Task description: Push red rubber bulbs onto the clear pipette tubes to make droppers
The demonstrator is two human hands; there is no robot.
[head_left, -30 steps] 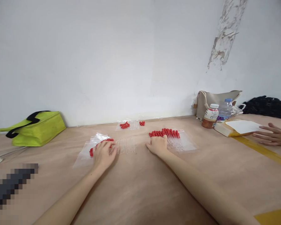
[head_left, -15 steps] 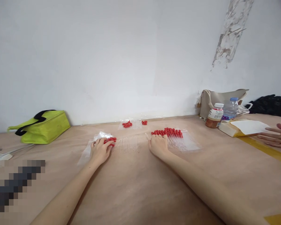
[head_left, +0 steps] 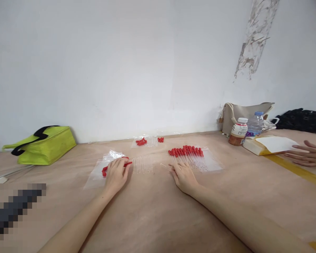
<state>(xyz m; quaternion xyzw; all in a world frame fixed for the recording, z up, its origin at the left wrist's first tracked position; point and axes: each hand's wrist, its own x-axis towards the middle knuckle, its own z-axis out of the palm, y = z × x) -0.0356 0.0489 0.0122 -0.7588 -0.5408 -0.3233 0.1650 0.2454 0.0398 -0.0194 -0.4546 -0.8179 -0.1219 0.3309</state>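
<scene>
Left hand (head_left: 116, 174) is flat on a clear bag (head_left: 100, 171), fingers pinching a red cap (head_left: 127, 163) at its 2 o'clock. Glass tubes (head_left: 143, 164) lie just right of it on the table (head_left: 158, 211). Right hand (head_left: 183, 175) is open, palm down, with one loose tube (head_left: 163, 165) touching its fingertips at 11 o'clock. Capped droppers (head_left: 191, 154) are at its 1 o'clock. Another person's hand (head_left: 305, 154) rests by a book (head_left: 268, 144) at far 3 o'clock.
</scene>
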